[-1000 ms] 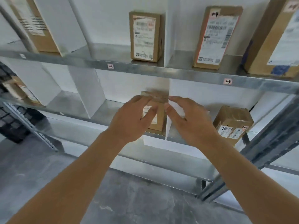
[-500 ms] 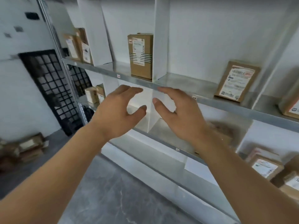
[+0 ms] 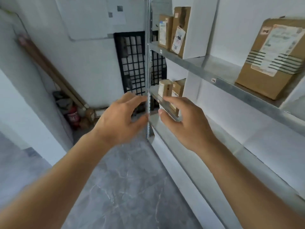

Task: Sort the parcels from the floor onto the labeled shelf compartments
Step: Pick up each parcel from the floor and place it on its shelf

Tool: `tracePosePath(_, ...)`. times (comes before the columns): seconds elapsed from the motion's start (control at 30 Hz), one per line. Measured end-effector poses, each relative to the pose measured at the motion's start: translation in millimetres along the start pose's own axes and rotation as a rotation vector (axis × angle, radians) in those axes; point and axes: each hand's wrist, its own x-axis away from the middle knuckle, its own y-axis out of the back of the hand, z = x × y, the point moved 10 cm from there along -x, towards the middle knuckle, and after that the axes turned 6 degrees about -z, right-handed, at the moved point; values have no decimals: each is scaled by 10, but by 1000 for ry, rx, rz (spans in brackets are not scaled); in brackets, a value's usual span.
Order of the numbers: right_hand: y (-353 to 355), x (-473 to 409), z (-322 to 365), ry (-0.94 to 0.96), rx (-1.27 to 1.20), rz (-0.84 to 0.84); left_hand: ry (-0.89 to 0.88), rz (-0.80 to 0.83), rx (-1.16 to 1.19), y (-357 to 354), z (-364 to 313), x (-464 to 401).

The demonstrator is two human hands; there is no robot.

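Against the far wall, a black grid gate [image 3: 132, 66] is standing behind the metal post [image 3: 149, 80] of the shelf [image 3: 231, 80], and a long brown tube [image 3: 49, 68] is leaning in the corner beside a red fire extinguisher [image 3: 73, 116] sitting on the grey floor [image 3: 123, 187]. The post is cutting across the view right between the two hands. The left hand [image 3: 120, 121] is hanging in the air with its fingers spread and holding nothing. The right hand [image 3: 184, 123] is doing the same, loose and empty, just in front of the lower shelf board. White walls are splitting the shelf into boxes. Two parcels [image 3: 173, 32] are standing side by side in the top left box, and two small parcels [image 3: 171, 91] are standing in the box under it. One big parcel [image 3: 270, 60] with a white label is leaning in the top right box.
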Motion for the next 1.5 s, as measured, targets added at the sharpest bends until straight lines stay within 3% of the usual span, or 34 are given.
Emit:
tracePosePath(0.33,-1739,-1555,-264,154,-169,279,323,-48,-164,-163,1691,-699)
tracePosePath(0.53,-3064,-2366,-235,206,-194,395,485,-23,-196,-179,3069,-1072)
tracePosePath(0.77,-4754,-3413,-282,177,-152,525,531,68,-117,-432,4895,-1874)
tracePosePath(0.97,-5725,-4387,-413,123,-138,551,520,118,-112,-536,6107,-2783)
tracePosePath(1.27,-7455,-5942,-1381,3,-167,614,637,207,-76,-1399,7924,-4118)
tracePosePath(1.5,-9047,-6869,-1958,-92,-172,814,814,278,-61,-2097,9394,-4888)
